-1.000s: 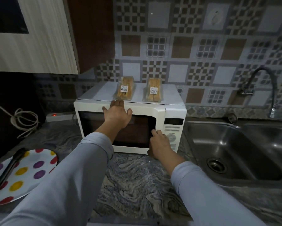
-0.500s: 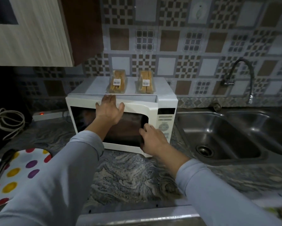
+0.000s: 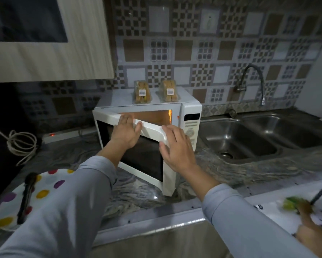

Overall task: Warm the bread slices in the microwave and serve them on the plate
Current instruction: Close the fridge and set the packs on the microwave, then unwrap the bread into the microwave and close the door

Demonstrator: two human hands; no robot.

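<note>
The white microwave [image 3: 190, 116] stands on the counter against the tiled wall. Its door [image 3: 143, 161] is swung partly open towards me, and the inside glows orange. My left hand [image 3: 125, 134] lies on the door's top edge with the fingers over it. My right hand [image 3: 177, 148] grips the door's free right edge, thumb on the front. Two wrapped packs of bread slices [image 3: 142, 92] [image 3: 169, 91] sit on top of the microwave. A white plate with coloured dots [image 3: 44, 185] lies at the front left, partly behind my left sleeve.
Black tongs [image 3: 27, 196] rest on the plate. A steel double sink [image 3: 249, 138] and tap [image 3: 255, 77] are on the right. A power strip [image 3: 63, 135] and coiled cord [image 3: 20, 144] lie left. Another person's hand [image 3: 309, 226] is at the bottom right, and a cabinet [image 3: 63, 53] hangs overhead.
The microwave door went from closed to partly open, swinging out on its left hinge. Both hands moved with it, and the interior light came on.
</note>
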